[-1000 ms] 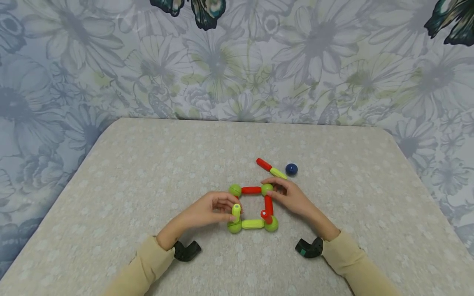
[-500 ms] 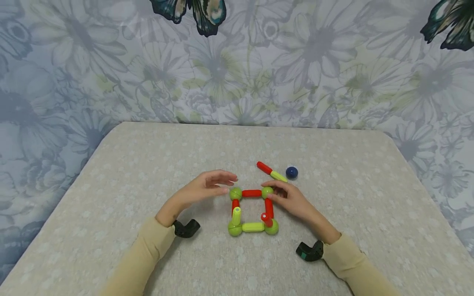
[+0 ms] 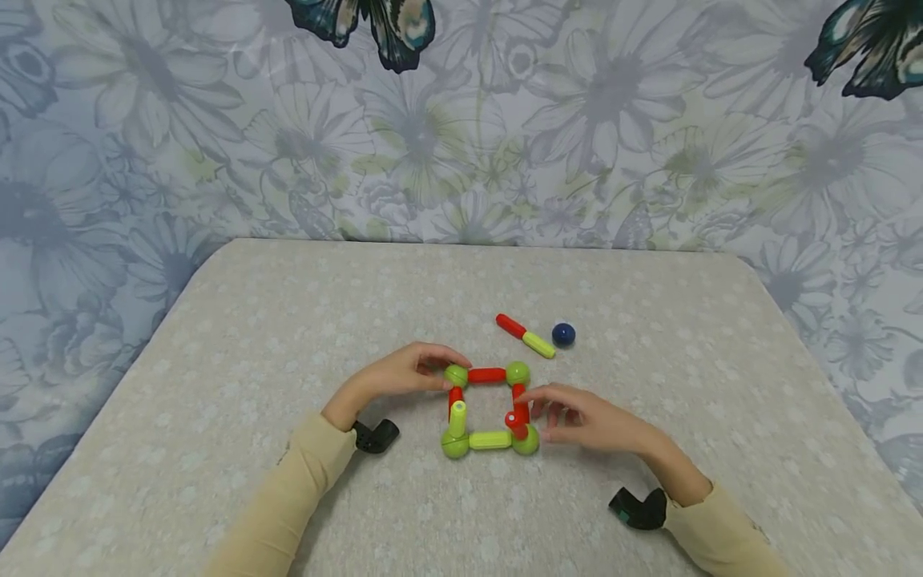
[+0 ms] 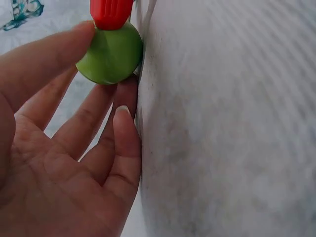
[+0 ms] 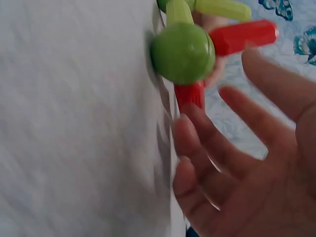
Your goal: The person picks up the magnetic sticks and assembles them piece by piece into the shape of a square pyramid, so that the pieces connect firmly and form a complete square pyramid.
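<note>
A square of magnetic rods and green balls lies on the table. My left hand point(image 3: 411, 369) pinches the far-left green ball point(image 3: 456, 376) between thumb and fingers; the left wrist view shows a red rod point(image 4: 111, 12) joined to that ball. Beside the near-right green ball point(image 5: 182, 53) is my right hand point(image 3: 594, 421), its fingers loosely spread and holding nothing. A red rod point(image 5: 244, 37) stands up from this ball, and a yellow-green rod point(image 3: 457, 418) from the near-left ball point(image 3: 454, 445). Another yellow-green rod point(image 3: 490, 440) forms the near side; the other sides are red.
Behind the square, a loose red rod point(image 3: 510, 325) and yellow-green rod point(image 3: 538, 344) lie end to end. A dark blue ball point(image 3: 564, 334) is just right of them. The patterned tablecloth point(image 3: 324, 304) reaches back to a floral wall point(image 3: 461, 120).
My left hand has left the upright yellow-green rod and moved away from me to grip the far-left ball. My right hand has let go of the far-right ball and come nearer.
</note>
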